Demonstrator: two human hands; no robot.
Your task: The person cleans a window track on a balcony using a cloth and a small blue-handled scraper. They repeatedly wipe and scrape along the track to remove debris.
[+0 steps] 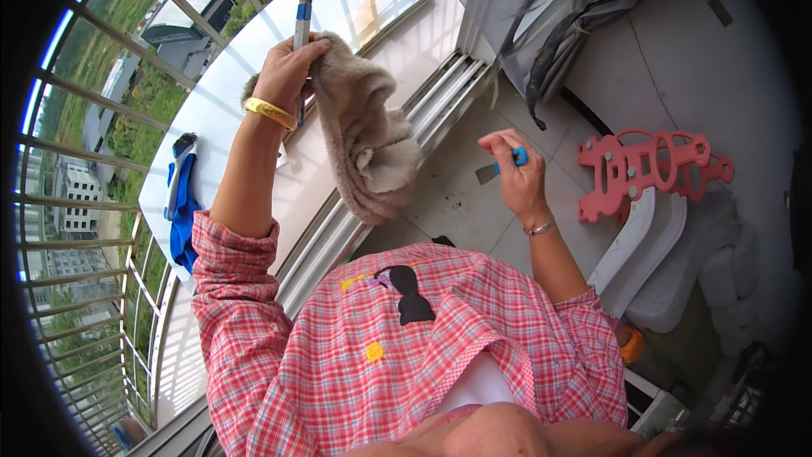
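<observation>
My left hand [279,73] is raised over the window ledge. It grips a brush [303,20] with a pale handle and a blue band, its dark bristles pointing up. The same hand pinches a beige plush cloth [365,133], which hangs down over the sliding-window track [438,101]. Another tuft of bristles [248,89] shows behind my left wrist, its handle mostly hidden. My right hand [523,181] holds a small scraper [488,172] with a blue handle and a short metal blade. It is above the tiled floor, apart from the track.
A blue cloth item [184,222] and a grey-and-blue brush [180,168] lie on the white ledge [212,108] at left. Metal bars [82,165] close off the outside. A pink plastic frame [634,168] on a white-and-grey object stands at right. Mesh screen and dark fabric [552,44] hang at top.
</observation>
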